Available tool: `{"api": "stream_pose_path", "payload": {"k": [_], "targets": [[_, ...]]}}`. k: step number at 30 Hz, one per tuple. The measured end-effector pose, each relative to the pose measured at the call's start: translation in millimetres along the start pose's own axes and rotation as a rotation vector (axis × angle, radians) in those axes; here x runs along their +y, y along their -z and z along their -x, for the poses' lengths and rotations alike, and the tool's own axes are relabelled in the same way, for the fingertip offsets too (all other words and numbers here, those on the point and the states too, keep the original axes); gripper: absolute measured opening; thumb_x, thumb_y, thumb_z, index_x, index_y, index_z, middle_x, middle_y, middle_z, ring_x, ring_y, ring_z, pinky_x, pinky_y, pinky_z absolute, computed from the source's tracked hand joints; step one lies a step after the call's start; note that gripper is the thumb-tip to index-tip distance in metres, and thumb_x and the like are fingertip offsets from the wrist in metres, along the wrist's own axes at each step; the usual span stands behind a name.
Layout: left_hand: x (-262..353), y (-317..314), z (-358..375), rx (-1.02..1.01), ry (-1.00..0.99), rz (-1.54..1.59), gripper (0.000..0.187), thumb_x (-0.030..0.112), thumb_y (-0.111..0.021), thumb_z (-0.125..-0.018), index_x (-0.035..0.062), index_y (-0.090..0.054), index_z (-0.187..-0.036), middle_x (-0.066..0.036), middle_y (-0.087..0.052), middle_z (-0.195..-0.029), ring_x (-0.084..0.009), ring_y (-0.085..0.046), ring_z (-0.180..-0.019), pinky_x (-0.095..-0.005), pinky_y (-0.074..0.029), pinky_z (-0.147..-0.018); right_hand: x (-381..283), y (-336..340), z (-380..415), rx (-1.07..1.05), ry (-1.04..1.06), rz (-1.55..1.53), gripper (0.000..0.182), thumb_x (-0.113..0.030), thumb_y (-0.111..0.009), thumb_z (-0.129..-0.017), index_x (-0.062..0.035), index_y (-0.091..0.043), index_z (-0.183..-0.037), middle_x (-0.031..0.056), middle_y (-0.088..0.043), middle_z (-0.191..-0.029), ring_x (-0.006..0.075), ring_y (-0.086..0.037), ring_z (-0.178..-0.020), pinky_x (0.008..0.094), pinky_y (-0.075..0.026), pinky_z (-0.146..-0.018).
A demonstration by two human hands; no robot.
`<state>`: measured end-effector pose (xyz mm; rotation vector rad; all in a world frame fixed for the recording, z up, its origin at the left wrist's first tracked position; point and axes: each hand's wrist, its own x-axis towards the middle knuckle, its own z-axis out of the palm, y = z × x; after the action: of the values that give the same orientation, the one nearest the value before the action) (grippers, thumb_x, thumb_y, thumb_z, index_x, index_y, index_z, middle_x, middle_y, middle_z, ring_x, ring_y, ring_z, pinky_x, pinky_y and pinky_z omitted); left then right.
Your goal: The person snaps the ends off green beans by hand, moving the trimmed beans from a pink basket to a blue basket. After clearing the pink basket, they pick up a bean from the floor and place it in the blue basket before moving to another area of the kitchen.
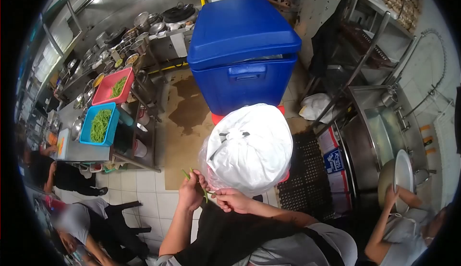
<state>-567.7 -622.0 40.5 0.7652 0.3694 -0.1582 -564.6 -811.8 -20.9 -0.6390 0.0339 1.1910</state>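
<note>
My left hand (190, 193) is closed round a few green beans (186, 174), whose ends stick out above and below the fingers. Close to its right, my right hand (231, 200) is pinched at the thumb and fingertips, where a thin bean end seems to be gripped. Both hands are just in front of a large white plastic bag (252, 153), knotted on top. Over at the left, a blue tray (115, 122) holds a heap of green beans, and a pink tray (103, 90) behind it holds a smaller pile.
A big blue cooler box (245, 30) stands beyond the bag, its lid slightly raised. At right are a metal sink (384, 131) and a person holding a large round pan (403, 170). Other people work at left, near a steel table (96, 154). A black rubber mat (305, 170) covers some floor.
</note>
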Motion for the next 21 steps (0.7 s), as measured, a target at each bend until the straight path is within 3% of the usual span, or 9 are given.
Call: {"api": "stream_pose_path", "payload": {"k": [4,10,13,14,19,21], "targets": [[17.8,34.4,-14.9,-0.011,-0.056,-0.071,0.027,0.038,-0.040,-0.108,0.0132,-0.048,-0.110,-0.002,-0.051,-0.085,-0.0184,-0.050,-0.076,-0.0414,-0.045,-0.074,6.5,-17.0,-44.9,0.180,0.120,0.231,0.018,-0.024,-0.052,-0.105,-0.0066,-0.055,-0.100,-0.0014,-0.049,-0.072,0.0073,-0.044,-0.055,0.0234,-0.034,-0.048],[102.3,119.1,-30.7,0.023,-0.188,0.002,0.026,0.038,-0.038,-0.109,0.0134,-0.047,-0.112,-0.003,-0.051,-0.083,-0.0177,-0.050,-0.072,-0.0385,-0.047,-0.070,31.3,-67.6,-170.6,0.043,0.090,0.407,0.027,-0.033,-0.051,-0.106,-0.0084,-0.057,-0.096,-0.0028,-0.050,-0.071,0.0050,-0.043,-0.056,0.0216,-0.035,-0.049],[145.2,176.7,-30.1,0.105,-0.191,0.078,0.029,0.041,-0.039,-0.108,0.0134,-0.047,-0.113,-0.003,-0.049,-0.082,-0.0165,-0.047,-0.069,-0.0349,-0.045,-0.065,41.5,-98.5,-235.5,0.097,0.068,0.591,0.034,-0.038,-0.046,-0.108,-0.0068,-0.060,-0.102,-0.0031,-0.052,-0.076,0.0049,-0.045,-0.062,0.0202,-0.037,-0.053],[163.6,191.7,-29.4,0.129,-0.182,0.107,0.029,0.041,-0.039,-0.108,0.0133,-0.047,-0.113,-0.003,-0.048,-0.082,-0.0160,-0.046,-0.069,-0.0340,-0.044,-0.064,42.2,-109.7,-253.7,0.048,0.028,0.510,0.040,-0.042,-0.043,-0.108,-0.0058,-0.059,-0.105,-0.0024,-0.053,-0.078,0.0049,-0.044,-0.062,0.0196,-0.037,-0.054],[229.0,235.7,-24.4,0.176,-0.224,0.167,0.031,0.043,-0.041,-0.108,0.0122,-0.047,-0.112,-0.002,-0.046,-0.081,-0.0139,-0.043,-0.068,-0.0306,-0.040,-0.062,40.6,-141.0,-317.8,-0.039,-0.064,0.471,0.038,-0.037,-0.041,-0.109,-0.0035,-0.058,-0.107,-0.0002,-0.052,-0.079,0.0056,-0.044,-0.062,0.0196,-0.034,-0.052],[237.9,236.2,-32.4,0.158,-0.222,0.188,0.032,0.042,-0.040,-0.108,0.0116,-0.047,-0.111,-0.001,-0.045,-0.081,-0.0134,-0.043,-0.068,-0.0296,-0.040,-0.061,35.1,-148.8,-333.2,0.021,-0.038,0.525,0.032,-0.035,-0.045,-0.108,-0.0063,-0.057,-0.099,-0.0014,-0.052,-0.077,0.0055,-0.043,-0.061,0.0197,-0.034,-0.052]]}}
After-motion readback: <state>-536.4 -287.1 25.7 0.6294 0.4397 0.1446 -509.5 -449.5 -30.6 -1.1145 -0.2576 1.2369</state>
